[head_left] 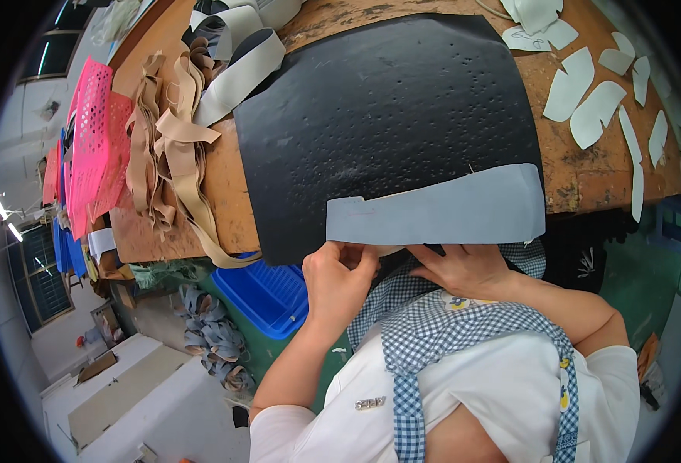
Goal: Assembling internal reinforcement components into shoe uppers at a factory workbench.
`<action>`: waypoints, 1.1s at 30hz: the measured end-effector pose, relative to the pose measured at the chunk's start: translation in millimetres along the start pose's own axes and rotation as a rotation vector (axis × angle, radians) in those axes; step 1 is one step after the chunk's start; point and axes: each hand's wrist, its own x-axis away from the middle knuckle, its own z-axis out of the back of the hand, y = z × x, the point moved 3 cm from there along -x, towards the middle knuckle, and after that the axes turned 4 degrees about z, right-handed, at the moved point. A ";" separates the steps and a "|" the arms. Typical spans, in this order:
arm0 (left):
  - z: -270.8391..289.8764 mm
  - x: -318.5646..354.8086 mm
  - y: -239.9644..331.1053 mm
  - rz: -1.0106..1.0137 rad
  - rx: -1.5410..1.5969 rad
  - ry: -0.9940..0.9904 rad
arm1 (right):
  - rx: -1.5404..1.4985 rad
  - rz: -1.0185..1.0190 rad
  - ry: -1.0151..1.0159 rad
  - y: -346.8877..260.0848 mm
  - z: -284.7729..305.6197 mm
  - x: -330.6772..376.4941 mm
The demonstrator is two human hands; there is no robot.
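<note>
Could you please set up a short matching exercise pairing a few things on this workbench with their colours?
Things:
1. strip held by both hands
2. mat on the bench
3. basket at the left edge
4. crate under the bench

Colours:
a. blue
b. grey
c. pink
d. black

Pairs: 1-b, 2-d, 3-c, 4-a

Worn wooden bench [579, 181] with a big black mat [379, 116] on it, tan strips [175, 147] piled left, pale cutouts [595, 100] scattered right.
</note>
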 end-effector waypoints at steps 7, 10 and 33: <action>0.6 0.4 4.2 -0.064 -0.149 0.051 | -0.095 0.000 0.064 -1.4 2.2 -5.8; 1.3 0.7 5.6 -0.116 -0.209 0.076 | -0.128 0.213 0.131 0.2 4.3 -22.8; 33.4 17.4 -3.4 -1.061 -1.341 0.396 | -0.111 0.165 0.189 12.1 16.8 -39.9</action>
